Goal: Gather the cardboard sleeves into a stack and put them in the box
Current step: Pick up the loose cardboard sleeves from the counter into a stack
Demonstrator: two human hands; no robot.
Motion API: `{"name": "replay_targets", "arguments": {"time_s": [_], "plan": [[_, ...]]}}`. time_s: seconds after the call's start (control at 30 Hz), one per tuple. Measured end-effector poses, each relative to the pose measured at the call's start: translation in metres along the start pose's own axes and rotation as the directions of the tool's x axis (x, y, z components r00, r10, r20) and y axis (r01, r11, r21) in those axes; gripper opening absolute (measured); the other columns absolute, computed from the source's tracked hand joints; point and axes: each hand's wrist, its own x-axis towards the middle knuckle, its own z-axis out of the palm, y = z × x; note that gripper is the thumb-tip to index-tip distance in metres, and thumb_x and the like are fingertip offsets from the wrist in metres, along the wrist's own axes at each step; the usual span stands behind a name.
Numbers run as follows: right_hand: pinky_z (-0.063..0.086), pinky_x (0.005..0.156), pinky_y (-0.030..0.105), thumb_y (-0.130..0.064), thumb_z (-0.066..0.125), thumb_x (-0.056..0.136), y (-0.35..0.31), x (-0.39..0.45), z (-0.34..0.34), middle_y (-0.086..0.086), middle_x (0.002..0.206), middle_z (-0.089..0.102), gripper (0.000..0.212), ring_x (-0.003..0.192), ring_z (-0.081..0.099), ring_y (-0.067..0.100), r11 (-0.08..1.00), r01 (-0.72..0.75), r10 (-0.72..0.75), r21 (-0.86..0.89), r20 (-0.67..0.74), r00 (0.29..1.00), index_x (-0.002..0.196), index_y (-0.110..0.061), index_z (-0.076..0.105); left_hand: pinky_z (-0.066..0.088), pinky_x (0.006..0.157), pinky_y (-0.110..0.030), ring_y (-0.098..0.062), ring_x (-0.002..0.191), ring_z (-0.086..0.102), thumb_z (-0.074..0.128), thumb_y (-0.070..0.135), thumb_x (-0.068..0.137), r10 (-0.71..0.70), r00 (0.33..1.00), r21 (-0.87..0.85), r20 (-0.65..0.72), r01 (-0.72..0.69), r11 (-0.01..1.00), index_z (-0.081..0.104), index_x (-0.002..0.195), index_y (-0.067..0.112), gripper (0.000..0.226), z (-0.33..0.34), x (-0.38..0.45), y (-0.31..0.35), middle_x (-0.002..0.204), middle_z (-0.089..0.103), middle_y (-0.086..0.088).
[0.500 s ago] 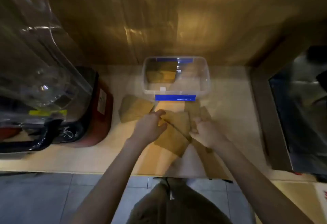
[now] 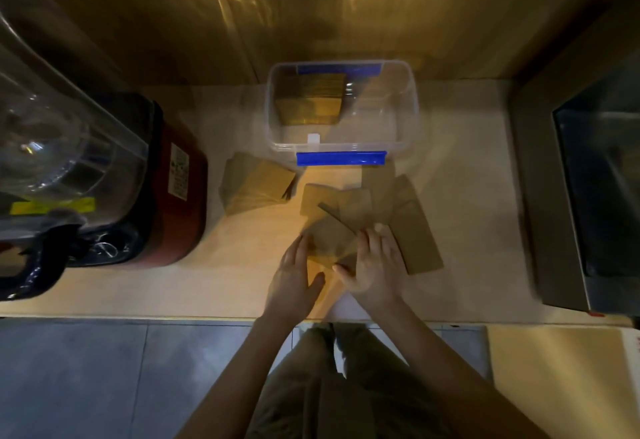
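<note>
Task part done. The clear plastic box (image 2: pixel 341 106) with blue clips stands at the back of the worktop (image 2: pixel 467 168) and already holds one stack of sleeves (image 2: pixel 311 100) against its left side; the right half of the box appears unfilled.

Outstanding: a second, roughly squared pile (image 2: pixel 256 185) lies on the worktop just left of the box front, not yet boxed. A loose, fanned spread of cardboard sleeves (image 2: pixel 349 210) lies in front of the box, overlapping at differing angles, with longer pieces (image 2: pixel 415 230) trailing to the right.

The left hand (image 2: pixel 294 275) is open, fingers extended, its edge set against the left side of the nearest sleeves. The right hand (image 2: pixel 375 265) is also open and spread flat on top of the same sleeves, gripping nothing. Judgement: the two hands are squaring the loose sleeves together between them; gathering is well short of finished, and two lots remain to go in the box.

Surface: pale, smooth worktop, dimly lit with a warm cast. A blender (image 2: pixel 69 147) with a clear jug and red base stands to the left; a dark-fronted appliance (image 2: pixel 595 175) stands to the right. A glossy brown wall panel runs behind. Grey floor tiles show below the worktop edge
</note>
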Motion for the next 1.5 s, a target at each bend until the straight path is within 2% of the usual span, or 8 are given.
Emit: {"name": "replay_targets", "arguments": {"time_s": [0.23, 0.4, 0.47, 0.57, 0.73, 0.97, 1.1, 1.5], "plan": [[0.049, 0.089, 0.042, -0.047, 0.076, 0.062, 0.007, 0.007, -0.002, 0.015, 0.108, 0.064, 0.062, 0.108, 0.058, 0.035, 0.996, 0.064, -0.061, 0.062, -0.057, 0.997, 0.106, -0.006, 0.06, 0.027, 0.113, -0.041, -0.023, 0.14, 0.025, 0.054, 0.028, 0.084, -0.016, 1.0, 0.003, 0.0, 0.016, 1.0, 0.013, 0.144, 0.014, 0.074, 0.007, 0.0, -0.003, 0.153, 0.025, -0.008], [0.034, 0.1, 0.035, -0.055, 0.06, 0.076, 0.004, 0.015, -0.033, 0.006, 0.128, 0.049, 0.067, 0.121, 0.038, 0.024, 0.959, -0.015, -0.003, 0.284, 0.065, 0.998, 0.128, -0.016, 0.045, 0.033, 0.094, -0.026, -0.022, 0.126, 0.041, 0.055, 0.037, 0.081, -0.129, 0.991, -0.352, -0.032, 0.109, 0.93, 0.025, 0.14, 0.018, 0.069, -0.007, 0.001, 0.014, 0.141, 0.043, -0.006], [0.036, 0.099, 0.033, -0.055, 0.061, 0.076, -0.002, 0.012, -0.047, 0.004, 0.128, 0.048, 0.068, 0.121, 0.039, 0.02, 0.915, -0.076, 0.06, 0.395, 0.053, 0.997, 0.131, -0.019, 0.043, 0.033, 0.092, -0.026, -0.019, 0.125, 0.04, 0.058, 0.04, 0.08, -0.237, 0.971, -0.584, 0.035, 0.213, 0.784, 0.026, 0.14, 0.02, 0.071, -0.017, 0.001, 0.025, 0.144, 0.039, -0.004], [0.037, 0.089, 0.019, -0.052, 0.067, 0.073, -0.017, 0.0, -0.06, -0.002, 0.125, 0.048, 0.063, 0.115, 0.041, 0.012, 0.795, -0.074, 0.051, 0.601, 0.054, 0.997, 0.126, -0.026, 0.046, 0.04, 0.091, -0.028, -0.017, 0.124, 0.046, 0.065, 0.054, 0.065, -0.166, 0.967, -0.899, 0.191, 0.241, 0.366, 0.04, 0.134, 0.021, 0.081, -0.031, 0.001, 0.032, 0.14, 0.047, -0.002], [0.04, 0.088, 0.021, -0.045, 0.07, 0.073, -0.034, -0.02, -0.059, -0.003, 0.127, 0.046, 0.063, 0.118, 0.041, 0.014, 0.715, -0.032, -0.104, 0.699, 0.152, 0.983, 0.129, -0.029, 0.045, 0.045, 0.098, -0.042, -0.021, 0.113, 0.058, 0.076, 0.055, 0.053, -0.014, 0.971, -0.957, 0.239, 0.233, -0.175, 0.052, 0.124, 0.019, 0.083, -0.039, 0.005, 0.035, 0.117, 0.064, -0.005], [0.042, 0.094, 0.029, -0.047, 0.062, 0.079, -0.025, -0.02, -0.044, -0.007, 0.122, 0.047, 0.051, 0.114, 0.043, 0.011, 0.668, -0.083, -0.185, 0.739, 0.274, 0.944, 0.125, -0.028, 0.05, 0.053, 0.078, -0.032, -0.012, 0.077, 0.065, 0.076, 0.052, 0.054, -0.163, 0.943, -0.927, 0.291, 0.236, -0.292, 0.061, 0.105, 0.021, 0.062, -0.035, 0.002, 0.025, 0.081, 0.065, 0.002], [0.046, 0.08, 0.025, -0.033, 0.061, 0.084, -0.005, 0.004, -0.03, 0.004, 0.114, 0.055, 0.034, 0.1, 0.053, 0.013, 0.713, -0.166, 0.181, 0.682, 0.051, 0.982, 0.113, -0.017, 0.053, 0.048, 0.087, -0.033, -0.013, 0.071, 0.061, 0.065, 0.046, 0.067, -0.263, 0.906, -0.889, 0.331, 0.205, -0.41, 0.063, 0.093, 0.017, 0.038, -0.039, 0.001, 0.019, 0.076, 0.061, 0.001], [0.051, 0.083, 0.032, -0.049, 0.073, 0.067, -0.016, 0.03, -0.003, 0.013, 0.117, 0.049, 0.076, 0.101, 0.053, 0.021, 0.904, -0.286, 0.313, 0.318, -0.034, 0.949, 0.12, -0.008, 0.036, 0.044, 0.096, -0.036, -0.018, 0.085, 0.063, 0.063, 0.046, 0.066, -0.245, 0.894, -0.87, 0.375, 0.248, -0.426, 0.066, 0.098, 0.015, 0.044, -0.037, -0.005, 0.018, 0.086, 0.069, -0.003]]}}
